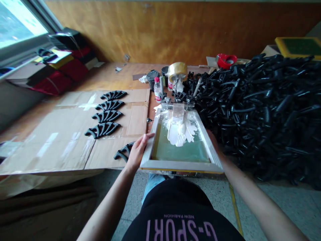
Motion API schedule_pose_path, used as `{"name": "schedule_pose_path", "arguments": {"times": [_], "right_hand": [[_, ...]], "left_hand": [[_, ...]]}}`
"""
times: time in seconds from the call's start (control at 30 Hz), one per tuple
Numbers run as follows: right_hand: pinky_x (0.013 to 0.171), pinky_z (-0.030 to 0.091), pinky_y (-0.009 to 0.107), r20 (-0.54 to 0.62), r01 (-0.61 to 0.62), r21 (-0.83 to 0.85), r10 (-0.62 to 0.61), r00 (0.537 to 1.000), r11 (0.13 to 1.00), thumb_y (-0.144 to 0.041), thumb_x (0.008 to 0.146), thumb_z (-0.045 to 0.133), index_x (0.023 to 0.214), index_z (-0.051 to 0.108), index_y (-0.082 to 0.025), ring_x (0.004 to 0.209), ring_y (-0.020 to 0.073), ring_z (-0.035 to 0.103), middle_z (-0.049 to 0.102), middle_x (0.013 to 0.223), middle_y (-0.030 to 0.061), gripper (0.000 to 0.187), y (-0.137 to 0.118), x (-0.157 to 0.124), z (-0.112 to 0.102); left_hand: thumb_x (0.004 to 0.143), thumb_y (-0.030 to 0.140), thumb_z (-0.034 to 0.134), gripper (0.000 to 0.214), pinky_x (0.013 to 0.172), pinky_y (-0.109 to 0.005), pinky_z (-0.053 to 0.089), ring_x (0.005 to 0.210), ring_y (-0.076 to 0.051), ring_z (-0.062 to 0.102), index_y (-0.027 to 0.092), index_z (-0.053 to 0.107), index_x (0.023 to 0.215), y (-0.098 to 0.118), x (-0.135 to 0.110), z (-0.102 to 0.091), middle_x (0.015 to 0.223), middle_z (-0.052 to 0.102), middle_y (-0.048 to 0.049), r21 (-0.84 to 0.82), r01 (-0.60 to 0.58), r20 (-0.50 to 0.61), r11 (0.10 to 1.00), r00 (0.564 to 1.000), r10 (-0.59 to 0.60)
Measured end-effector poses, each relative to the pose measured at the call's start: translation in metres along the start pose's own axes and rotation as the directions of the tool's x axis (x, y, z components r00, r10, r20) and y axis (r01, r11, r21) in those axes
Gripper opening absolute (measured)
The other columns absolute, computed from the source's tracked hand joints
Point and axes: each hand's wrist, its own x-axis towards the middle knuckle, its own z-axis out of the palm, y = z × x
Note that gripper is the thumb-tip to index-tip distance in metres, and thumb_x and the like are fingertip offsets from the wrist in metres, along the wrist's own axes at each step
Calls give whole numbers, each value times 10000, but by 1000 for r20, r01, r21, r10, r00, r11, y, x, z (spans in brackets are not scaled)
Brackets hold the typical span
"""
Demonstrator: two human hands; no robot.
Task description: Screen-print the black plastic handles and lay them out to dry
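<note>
A black shirt printed "G-SPORT" fills the bottom of the view, with a denim knee just beyond it. The left hand is clasped over the left rail of a wooden screen frame, fingers spread across the wood. The right hand sits at the far side of the right rail, mostly hidden behind it, so its grip can't be told. The frame lies tilted on a wooden table, its top end in hinge clamps, and a thick mound of white ink sits on the green mesh, with a clear plastic strip standing in it. Left of the frame, black plastic parts lie in a row on flattened cardboard, and one more sits just beside the left hand. To the right is a huge heap of black parts. Beyond the clamps stand a tape roll and a small bottle — a red dispenser further right.
</note>
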Motion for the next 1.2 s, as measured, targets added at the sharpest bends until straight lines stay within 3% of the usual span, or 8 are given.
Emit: {"name": "schedule_pose_path", "arguments": {"times": [0.13,0.3,0.4,0.53,0.63,0.8,0.97,1.2], "right_hand": [[887,520,410,-152,-198,63,205,967,978,-232,884,581,1254,607,-93,1073,264,594,621,1210,181,396,12,46,-16],[929,441,452,53,-23,158,15,998,987,-280,811,698,1154,615,-126,1126,317,508,596,1197,171,385,-42,108,-13],[811,445,368,235,87,191,-132,963,978,-197,872,588,898,640,-134,942,259,543,645,909,119,85,-66,93,-4],[735,408,311,224,348,275,-412,883,896,-70,865,480,864,630,-142,882,218,535,633,851,91,166,-68,46,-13],[711,390,299,203,464,366,-556,806,807,-78,836,519,818,630,-164,832,196,537,631,815,63,142,-61,37,-26],[751,403,324,108,316,305,-362,926,898,-94,867,483,937,666,-154,908,219,546,668,885,85,205,-65,40,-19],[732,429,318,110,380,355,-442,890,854,-111,884,468,973,681,-161,893,214,560,679,913,87,236,-73,24,-20],[809,456,327,106,-8,297,-24,994,955,-338,855,670,1342,550,-281,949,221,587,698,1050,43,505,-46,114,-47]], "left_hand": [[791,581,623,815,568,-226,443,635,-143,584,191,415,1475,-68,-2,4,784,657,-18,64,150,44,987,987,-153],[839,542,563,751,508,-199,367,551,-107,507,231,374,1497,-105,11,8,685,560,35,245,137,38,960,988,-151],[833,552,566,747,563,-215,422,620,-129,563,227,394,1484,-110,12,6,742,614,14,235,146,43,961,986,-160],[830,570,563,736,662,-250,484,741,-166,634,217,426,1461,-115,10,6,865,689,-28,235,169,14,957,984,-177],[840,567,550,714,695,-264,497,787,-183,653,206,443,1447,-114,10,7,904,707,-46,235,179,15,956,982,-187],[829,566,575,731,649,-256,491,742,-183,655,196,436,1443,-99,8,7,878,701,-51,181,196,47,964,977,-207],[791,569,628,778,597,-245,481,709,-185,659,193,434,1444,-85,2,8,849,702,-50,65,217,56,974,974,-221],[784,543,662,772,592,-231,484,704,-168,651,203,451,1444,-28,-6,-2,866,713,-48,-5,195,69,981,979,-194]]}}
